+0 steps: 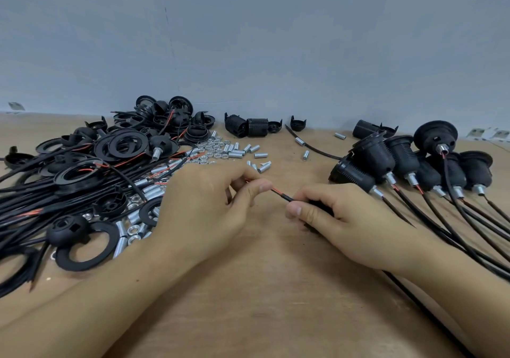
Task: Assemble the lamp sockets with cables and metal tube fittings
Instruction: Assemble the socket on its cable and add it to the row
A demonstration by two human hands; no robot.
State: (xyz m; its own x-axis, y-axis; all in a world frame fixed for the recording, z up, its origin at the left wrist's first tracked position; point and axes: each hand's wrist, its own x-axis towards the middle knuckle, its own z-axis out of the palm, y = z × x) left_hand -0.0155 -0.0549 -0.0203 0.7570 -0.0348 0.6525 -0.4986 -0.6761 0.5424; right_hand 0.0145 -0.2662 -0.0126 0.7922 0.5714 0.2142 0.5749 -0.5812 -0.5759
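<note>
At the frame's centre, the left hand pinches the red stripped wire end of a black cable between thumb and curled fingers, while the right hand grips the cable's black sheath just right of it, above the wooden table.

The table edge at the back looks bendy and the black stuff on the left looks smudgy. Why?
Head view: the wide lens curves the wooden table along its far edge; the loose cables at the left margin are smeared and soft, while the left hand and right hand near the centre look sharper; the light is even, shadows faint.
</note>
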